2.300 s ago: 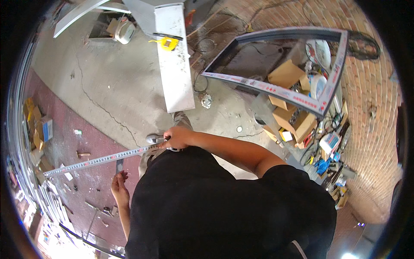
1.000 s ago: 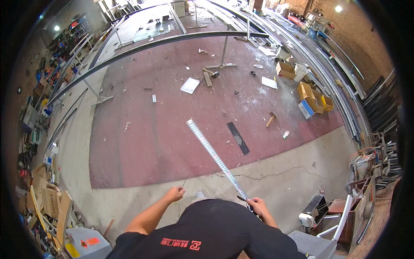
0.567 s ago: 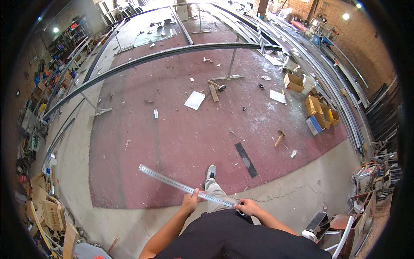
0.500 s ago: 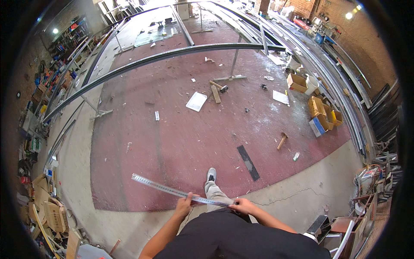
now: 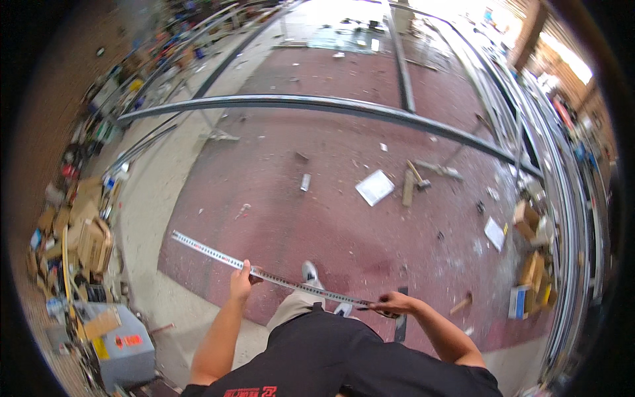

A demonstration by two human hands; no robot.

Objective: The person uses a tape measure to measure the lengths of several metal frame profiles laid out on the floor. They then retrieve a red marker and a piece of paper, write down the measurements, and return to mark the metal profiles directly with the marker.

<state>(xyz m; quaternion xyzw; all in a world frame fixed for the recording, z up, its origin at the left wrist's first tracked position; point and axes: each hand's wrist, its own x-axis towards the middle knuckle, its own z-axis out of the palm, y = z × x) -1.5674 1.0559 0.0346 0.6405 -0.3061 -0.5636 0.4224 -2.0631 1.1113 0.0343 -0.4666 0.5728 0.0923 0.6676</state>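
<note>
Handling extended tape measure (image 5: 284, 281) at lower centre: pinched in left hand (image 5: 241, 282), clasped in right hand (image 5: 397, 304); probably needs steadying next.

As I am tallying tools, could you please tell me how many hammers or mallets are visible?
2: a black-headed mallet beside the wooden block, and a hammer to the right of the right hand. More may be hidden in the left-side clutter.
</note>
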